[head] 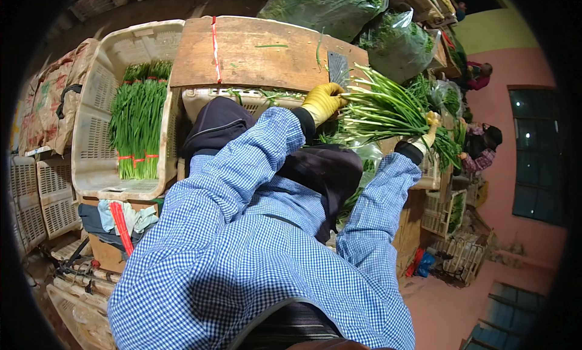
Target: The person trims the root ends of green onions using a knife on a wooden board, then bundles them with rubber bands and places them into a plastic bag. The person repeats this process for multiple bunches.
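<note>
A loose bunch of long green stalks with pale ends, likely garlic chives, lies fanned out at the right. My right hand, in a yellowish glove, is closed around its leafy part. The yellow-gloved left hand has its curled fingers at the pale stalk ends, seemingly pinching some; the fingertips are partly hidden. Beyond it lies a wooden board with a red strap and a dark ridged strip. In a white plastic crate at the left are green bundles tied with red bands.
Clear plastic bags of greens stand beyond the board. Another crate is under the board's near edge. Cloths and red strips lie at the lower left. Two other people are at the far right, one in a plaid sleeve.
</note>
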{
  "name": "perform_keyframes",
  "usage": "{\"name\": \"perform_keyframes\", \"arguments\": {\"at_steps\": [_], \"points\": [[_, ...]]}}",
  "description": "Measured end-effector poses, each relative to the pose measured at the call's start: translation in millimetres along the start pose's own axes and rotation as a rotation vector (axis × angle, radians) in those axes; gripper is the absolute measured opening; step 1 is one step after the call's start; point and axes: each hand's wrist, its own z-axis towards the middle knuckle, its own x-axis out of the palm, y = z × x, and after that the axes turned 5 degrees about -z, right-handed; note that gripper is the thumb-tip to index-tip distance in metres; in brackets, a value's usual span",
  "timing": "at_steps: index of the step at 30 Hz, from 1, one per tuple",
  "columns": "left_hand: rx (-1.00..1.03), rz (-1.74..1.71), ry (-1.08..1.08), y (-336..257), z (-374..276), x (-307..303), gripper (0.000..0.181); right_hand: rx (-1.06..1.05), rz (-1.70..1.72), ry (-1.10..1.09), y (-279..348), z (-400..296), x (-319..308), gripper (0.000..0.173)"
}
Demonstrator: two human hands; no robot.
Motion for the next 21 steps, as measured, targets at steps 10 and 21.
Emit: {"name": "perform_keyframes", "arguments": {"at_steps": [10,21], "points": [[0.128,0.02,-0.117,-30.4,-20.1,-31.5,0.022,0.044,-0.02,0.004,9.9,21.1,-23.2,0.038],[-0.185,-0.314,0.234,-4.4,-31.3,-4.2,0.049,0.089,0.04,0.139,-1.2,49.7,-49.1,0.036]]}}
